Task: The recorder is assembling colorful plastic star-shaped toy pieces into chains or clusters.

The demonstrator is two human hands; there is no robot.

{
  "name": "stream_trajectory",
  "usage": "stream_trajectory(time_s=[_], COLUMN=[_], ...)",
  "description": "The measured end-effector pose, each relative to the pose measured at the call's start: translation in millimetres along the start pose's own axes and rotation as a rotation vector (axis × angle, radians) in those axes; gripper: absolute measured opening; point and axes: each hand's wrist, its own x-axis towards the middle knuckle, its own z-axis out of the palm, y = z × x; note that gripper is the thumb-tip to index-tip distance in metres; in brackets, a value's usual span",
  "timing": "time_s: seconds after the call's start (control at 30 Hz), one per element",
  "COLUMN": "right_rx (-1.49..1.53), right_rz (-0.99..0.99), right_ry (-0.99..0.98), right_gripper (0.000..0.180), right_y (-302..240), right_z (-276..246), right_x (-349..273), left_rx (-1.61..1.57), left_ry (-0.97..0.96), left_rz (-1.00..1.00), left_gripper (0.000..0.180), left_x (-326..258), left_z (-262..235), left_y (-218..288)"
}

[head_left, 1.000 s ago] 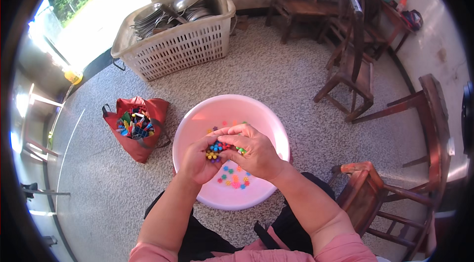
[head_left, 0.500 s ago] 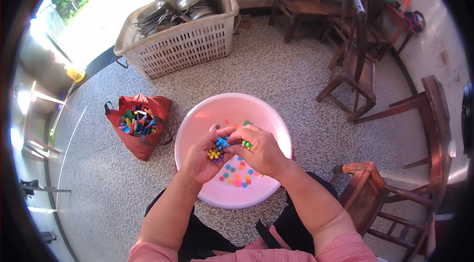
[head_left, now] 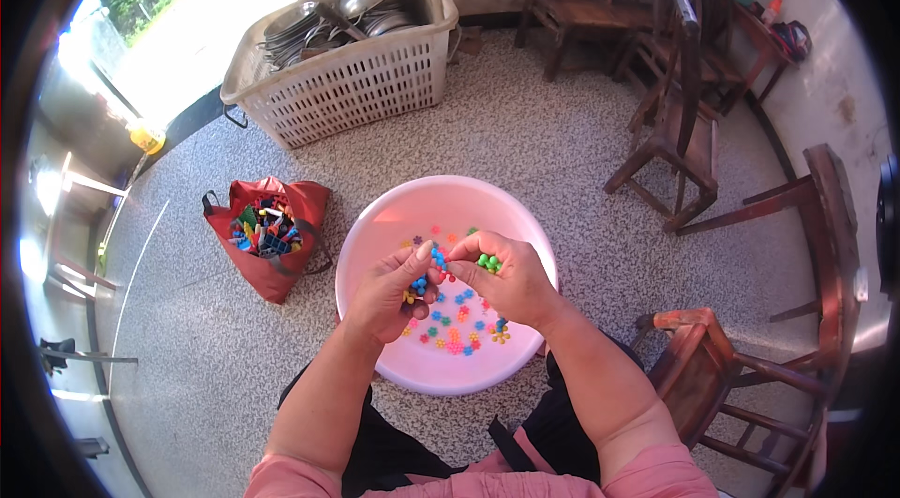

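Above the pink basin [head_left: 403, 217], my hands meet at the fingertips. My left hand [head_left: 380, 296] is closed, its thumb and forefinger pinching a knobbly blue plastic flower piece [head_left: 438, 257]. More blue pieces [head_left: 417, 286] and a yellow one sit in its curled fingers. My right hand [head_left: 516, 282] pinches a small red flower piece [head_left: 447, 278] against the blue one; whether they are joined I cannot tell. A green knobbly piece [head_left: 489, 264] is tucked into the same hand. Below it shows a yellow piece [head_left: 502, 336] with dark blue. Several coloured flower pieces [head_left: 455, 346] lie scattered over the basin's bottom.
Left of the basin, a red bag [head_left: 255, 265] stands full of mixed plastic toy pieces. Behind it is a white slatted crate [head_left: 361, 90] holding metal pans and lids. Wooden chairs [head_left: 698, 367] stand along the right and back. A bright doorway opens at the far left.
My left hand has turned from palm up and curled its fingers over the pieces. The blue piece has risen between my fingertips, and the red piece now shows at my right fingertips.
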Motion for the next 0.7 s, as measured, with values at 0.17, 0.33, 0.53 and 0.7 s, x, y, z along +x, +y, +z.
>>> stream_trajectory(time_s=[0.17, 0.33, 0.53, 0.7], right_rx=[0.085, 0.159, -0.029, 0.07], right_rz=[0.052, 0.037, -0.181, 0.034], right_ry=[-0.018, -0.013, 0.03, -0.075], right_gripper=[0.02, 0.021, 0.019, 0.018], right_y=[1.9, 4.3, 4.7, -1.6], right_z=[2.5, 2.8, 8.8, 3.3], right_x=[0.4, -0.2, 0.4, -0.6], left_rx=[0.077, -0.021, -0.002, 0.007], left_ry=[0.043, 0.024, 0.055, 0.055], left_rz=[-0.01, 0.017, 0.072, 0.084], left_gripper=[0.022, 0.019, 0.014, 0.012], left_x=[-2.0, -4.3, -4.3, -3.5], left_z=[1.1, 6.3, 6.7, 0.1], left_y=[0.3, 2.4, 0.5, -1.1])
